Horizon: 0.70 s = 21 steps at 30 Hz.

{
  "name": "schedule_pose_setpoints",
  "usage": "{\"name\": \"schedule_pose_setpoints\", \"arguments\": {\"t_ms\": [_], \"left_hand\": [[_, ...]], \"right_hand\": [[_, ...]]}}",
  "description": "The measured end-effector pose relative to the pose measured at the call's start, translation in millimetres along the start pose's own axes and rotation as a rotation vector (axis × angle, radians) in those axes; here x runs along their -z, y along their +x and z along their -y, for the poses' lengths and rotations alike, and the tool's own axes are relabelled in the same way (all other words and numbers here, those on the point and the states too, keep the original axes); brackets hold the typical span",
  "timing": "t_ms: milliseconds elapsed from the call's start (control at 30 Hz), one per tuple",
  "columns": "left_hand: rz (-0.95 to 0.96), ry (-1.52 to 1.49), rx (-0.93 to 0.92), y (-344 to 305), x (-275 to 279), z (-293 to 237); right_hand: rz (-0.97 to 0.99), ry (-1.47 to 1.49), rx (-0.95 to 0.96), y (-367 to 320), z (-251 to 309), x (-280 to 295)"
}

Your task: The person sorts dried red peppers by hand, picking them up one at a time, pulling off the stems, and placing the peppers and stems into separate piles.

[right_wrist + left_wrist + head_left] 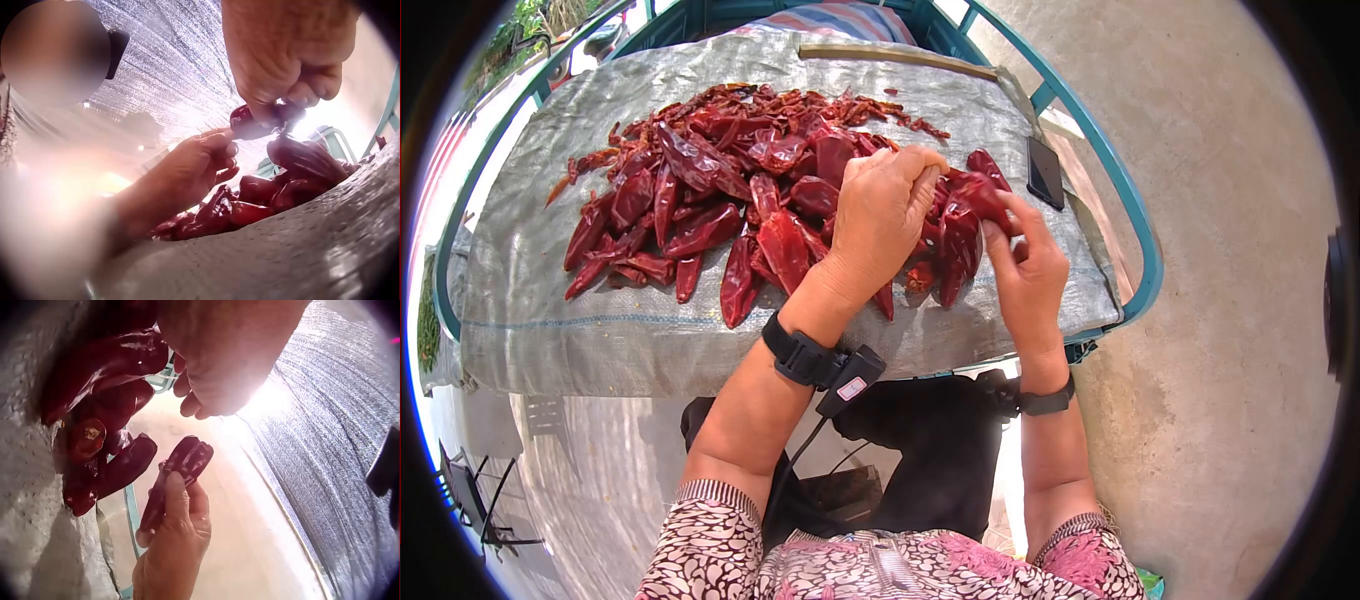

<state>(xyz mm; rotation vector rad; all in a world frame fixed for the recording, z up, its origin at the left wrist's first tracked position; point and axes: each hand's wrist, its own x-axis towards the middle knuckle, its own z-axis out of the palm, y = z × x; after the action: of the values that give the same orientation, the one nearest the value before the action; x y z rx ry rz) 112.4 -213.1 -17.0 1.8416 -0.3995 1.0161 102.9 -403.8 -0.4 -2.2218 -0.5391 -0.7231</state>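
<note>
A large heap of dried red peppers (700, 190) lies on a grey woven sheet (600, 350). My right hand (1032, 265) pinches one dried red pepper (187, 456) between thumb and fingers, at the heap's right side. In the right wrist view this pepper (250, 122) shows under the right hand (294, 56). My left hand (885, 205) reaches over the heap, its fingers curled and its thumb and forefinger at the stem end of the same pepper. In the right wrist view the left hand (181, 169) meets that end; its palm hides the grip in the left wrist view.
A teal metal rail (1140, 230) curves round the cart's bed. A black phone (1045, 173) lies near the sheet's right edge. Along the back runs a wooden strip (895, 58), with a striped cloth (830, 20) behind it. Concrete floor (1230, 300) extends to the right.
</note>
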Motion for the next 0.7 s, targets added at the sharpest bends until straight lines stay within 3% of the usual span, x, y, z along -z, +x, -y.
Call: {"name": "schedule_pose_setpoints", "arguments": {"t_ms": [67, 167, 200, 300, 467, 567, 600, 700], "left_hand": [[-0.012, 0.041, -0.025, -0.7, -1.2, -2.2], [0.021, -0.015, -0.001, -3.2, -5.3, 3.4], [0.044, -0.002, 0.001, -3.8, -4.8, 1.8], [0.074, 0.021, 0.004, -3.8, -2.9, -1.4], [-0.011, 0.026, -0.027, -3.8, -4.4, 2.5], [-0.005, -0.001, -0.038, -3.3, -3.5, -1.9], [0.041, -0.015, -0.024, -2.4, -1.5, -5.1], [0.115, -0.061, -0.049, -1.7, 0.6, -9.9]], "right_hand": [[-0.110, -0.024, -0.076, 4.9, -13.9, 5.1], [-0.046, -0.011, -0.243, 17.8, -12.1, 18.5], [-0.033, -0.041, -0.189, 19.6, -22.4, 18.2], [0.137, -0.093, -0.290, 24.0, -39.1, 16.0], [0.003, -0.115, -0.204, 25.4, -41.8, 20.4], [-0.054, 0.030, -0.140, 27.6, -28.9, 22.8], [-0.018, 0.135, -0.128, 28.9, -25.5, 20.9], [0.142, 0.031, -0.002, 27.8, 12.2, 19.0]]}}
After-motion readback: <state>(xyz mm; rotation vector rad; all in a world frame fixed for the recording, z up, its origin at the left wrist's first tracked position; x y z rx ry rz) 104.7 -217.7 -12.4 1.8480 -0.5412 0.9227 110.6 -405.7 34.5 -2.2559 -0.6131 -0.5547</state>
